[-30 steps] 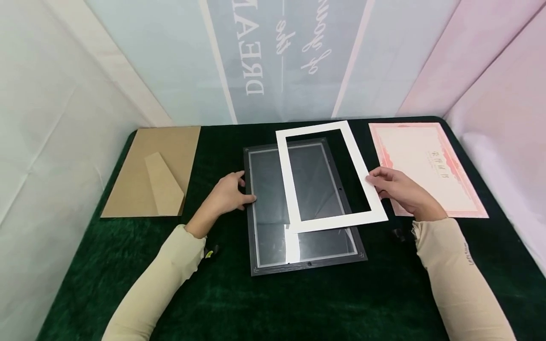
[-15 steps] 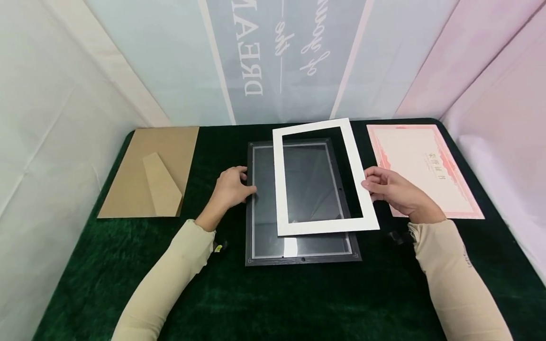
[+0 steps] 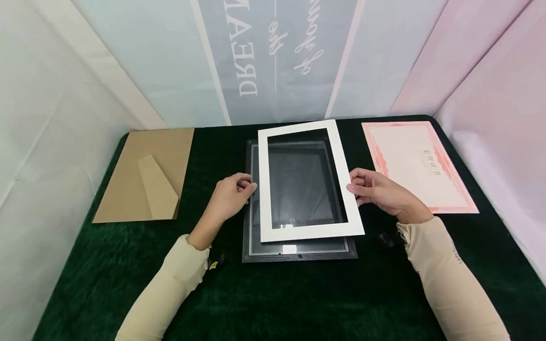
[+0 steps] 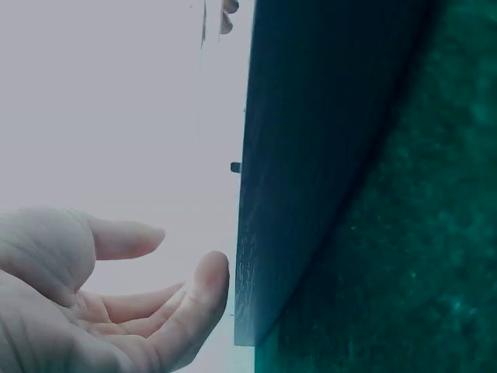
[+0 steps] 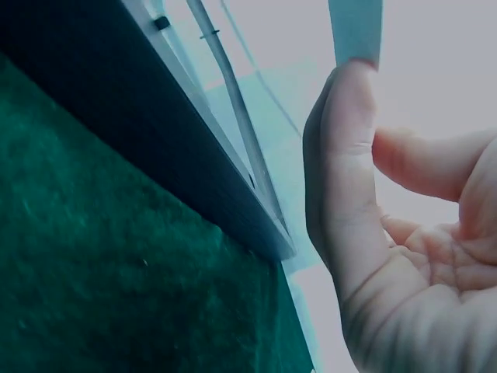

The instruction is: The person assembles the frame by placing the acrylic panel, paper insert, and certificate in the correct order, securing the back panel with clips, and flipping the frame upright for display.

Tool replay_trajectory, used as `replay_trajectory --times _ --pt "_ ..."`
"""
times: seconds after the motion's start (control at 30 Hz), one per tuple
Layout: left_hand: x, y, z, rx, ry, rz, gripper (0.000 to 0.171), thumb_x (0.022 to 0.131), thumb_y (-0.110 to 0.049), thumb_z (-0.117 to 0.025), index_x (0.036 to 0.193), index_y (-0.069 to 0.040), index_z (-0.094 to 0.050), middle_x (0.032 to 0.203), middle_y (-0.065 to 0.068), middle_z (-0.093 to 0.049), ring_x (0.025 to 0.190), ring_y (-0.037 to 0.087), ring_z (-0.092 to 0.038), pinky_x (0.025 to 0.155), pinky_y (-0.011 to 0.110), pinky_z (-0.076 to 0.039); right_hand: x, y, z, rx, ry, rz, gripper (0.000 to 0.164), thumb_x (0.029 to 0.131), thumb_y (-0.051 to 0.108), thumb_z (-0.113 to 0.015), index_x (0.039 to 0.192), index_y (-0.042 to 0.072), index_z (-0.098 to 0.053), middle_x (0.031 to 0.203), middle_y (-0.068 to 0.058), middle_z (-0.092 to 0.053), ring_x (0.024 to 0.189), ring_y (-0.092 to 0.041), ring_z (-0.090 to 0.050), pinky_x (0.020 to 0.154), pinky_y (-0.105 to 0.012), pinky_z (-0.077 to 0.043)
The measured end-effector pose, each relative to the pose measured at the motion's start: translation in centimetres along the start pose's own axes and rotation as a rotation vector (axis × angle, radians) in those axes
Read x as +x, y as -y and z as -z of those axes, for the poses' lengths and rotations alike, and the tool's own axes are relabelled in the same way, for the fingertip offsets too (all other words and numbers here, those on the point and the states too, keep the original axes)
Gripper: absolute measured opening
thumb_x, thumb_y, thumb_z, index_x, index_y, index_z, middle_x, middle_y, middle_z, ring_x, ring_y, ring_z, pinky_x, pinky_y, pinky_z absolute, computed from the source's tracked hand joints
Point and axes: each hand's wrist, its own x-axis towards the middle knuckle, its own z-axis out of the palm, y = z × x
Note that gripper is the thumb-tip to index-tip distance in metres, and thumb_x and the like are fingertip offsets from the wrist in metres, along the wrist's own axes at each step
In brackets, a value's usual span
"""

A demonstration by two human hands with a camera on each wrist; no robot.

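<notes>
A black picture frame with a clear pane lies at the middle of the table. My right hand pinches the right edge of a white mat board between thumb and fingers, holding it tilted above the frame. In the right wrist view a strip of the mat shows at the fingertips. My left hand is by the frame's left edge. The left wrist view shows its thumb and loosely bent fingers apart, with nothing between them, beside the frame's side.
A brown backing board with a stand leg lies at the left. A pink-bordered certificate sheet is at the right, partly behind my right hand. Dark green cloth covers the table; a printed curtain hangs behind.
The frame has turned to lie straighter, its near edge shifting away from me. The mat board has moved left, further over the frame, in my right hand. My left hand stays by the frame's left edge.
</notes>
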Motion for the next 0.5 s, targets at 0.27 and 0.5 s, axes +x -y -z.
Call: replay_trajectory --times 0.27,0.5 --pt "0.4 0.2 -0.3 -0.265 0.059 0.088 0.030 0.099 -0.013 -0.062 0.126 -0.003 -0.062 0.100 0.015 -0.069 0.062 0.016 -0.067 0.064 0.029 -0.059 0.3 -0.1 -0.8 0.014 0.009 -0.030 0.012 0.101 0.012 -0.057 0.104 0.004 -0.048 0.080 0.002 -0.063 0.073 -0.014 -0.067 0.067 -0.035 -0.060" --pt "0.6 0.4 0.1 -0.321 0.117 0.156 0.028 0.097 -0.009 -0.064 0.124 -0.002 -0.062 0.099 0.016 -0.068 0.061 0.017 -0.067 0.062 0.027 -0.059 0.6 0.3 -1.1 -0.060 -0.106 -0.101 0.034 0.102 0.025 -0.057 0.119 -0.004 -0.053 0.091 0.000 -0.068 0.080 -0.015 -0.068 0.075 -0.032 -0.060"
